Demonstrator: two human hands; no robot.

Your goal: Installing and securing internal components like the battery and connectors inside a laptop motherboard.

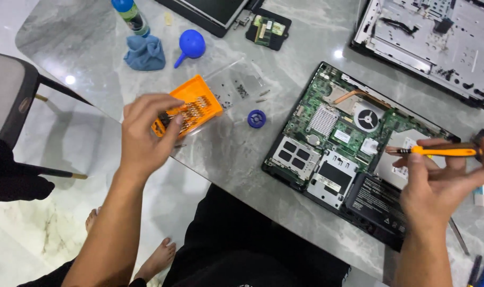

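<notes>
Left hand (146, 135) pinches into the orange bit case (191, 109) at centre-left, fingers together, while the right hand (438, 180) grips a yellow screwdriver (438, 151) level above the opened laptop (348, 154).

The left hand (146, 135) hides part of the orange bit case (191, 109); its bits blur.

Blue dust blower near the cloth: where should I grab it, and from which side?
Grip the blue dust blower around its round bulb, coming from above and the right. The bulb is its widest part and lies free on the grey table, while the thin nozzle points down-left toward the blue cloth, so that side looks more crowded.
</notes>
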